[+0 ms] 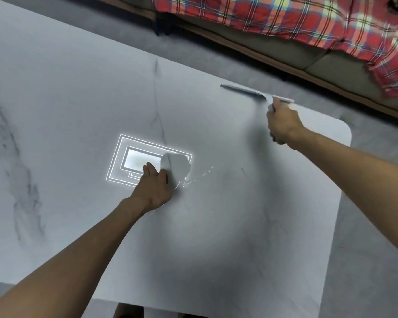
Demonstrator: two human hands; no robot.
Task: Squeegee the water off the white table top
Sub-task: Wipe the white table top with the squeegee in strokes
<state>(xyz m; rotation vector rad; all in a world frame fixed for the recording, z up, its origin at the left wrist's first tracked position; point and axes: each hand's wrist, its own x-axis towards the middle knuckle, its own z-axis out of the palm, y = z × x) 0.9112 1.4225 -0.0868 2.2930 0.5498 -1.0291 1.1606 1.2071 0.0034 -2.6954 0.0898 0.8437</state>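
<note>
A white marble-veined table top (78,99) fills most of the view. My right hand (283,125) grips the handle of a squeegee (246,91), whose dark blade lies along the table's far edge at the right; it is motion-blurred. My left hand (155,187) rests on the table near the middle, its fingers on a crumpled white cloth (178,167). Thin streaks of water (200,176) glint on the surface just right of the cloth.
A bright ceiling-light reflection (133,157) shows on the table beside my left hand. Beyond the far edge stands a sofa (331,65) covered by a red plaid blanket (308,21). Grey floor (377,203) runs past the rounded right corner.
</note>
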